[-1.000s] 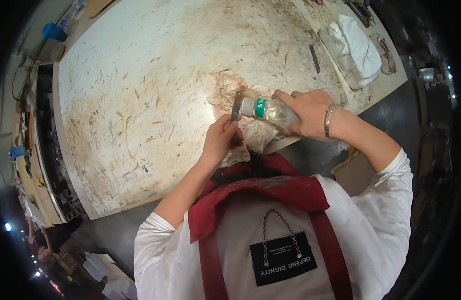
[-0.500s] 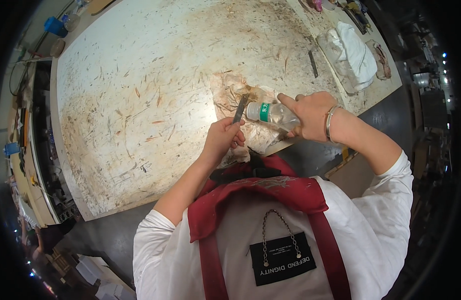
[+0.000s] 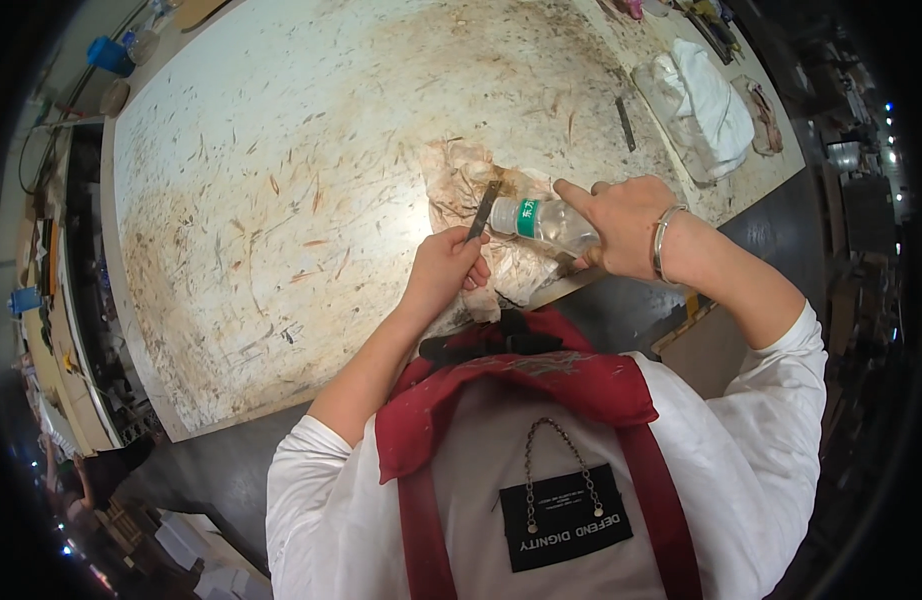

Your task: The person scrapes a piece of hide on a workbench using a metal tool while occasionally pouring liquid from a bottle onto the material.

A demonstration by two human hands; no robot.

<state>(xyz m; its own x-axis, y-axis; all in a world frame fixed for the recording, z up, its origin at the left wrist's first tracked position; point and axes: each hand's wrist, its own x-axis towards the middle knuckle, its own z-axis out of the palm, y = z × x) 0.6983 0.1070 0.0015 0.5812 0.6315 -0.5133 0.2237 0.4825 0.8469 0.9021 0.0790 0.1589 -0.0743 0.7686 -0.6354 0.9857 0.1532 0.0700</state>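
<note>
Two hands busy: right hand (image 3: 626,225) grips clear plastic bottle (image 3: 541,222) w/ green label — tilted; left hand (image 3: 446,270) pinches thin dark blade (image 3: 484,208).

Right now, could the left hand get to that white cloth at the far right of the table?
Probably not easily: the left hand grips a thin blade, and the right hand and bottle lie between it and the white cloth.

Left hand (image 3: 446,272) fist-closed in a pinch grip, forearm reaching up from near-left; right hand (image 3: 621,225) curled closed, index finger extended left, bangle on wrist, arm bent from right
</note>
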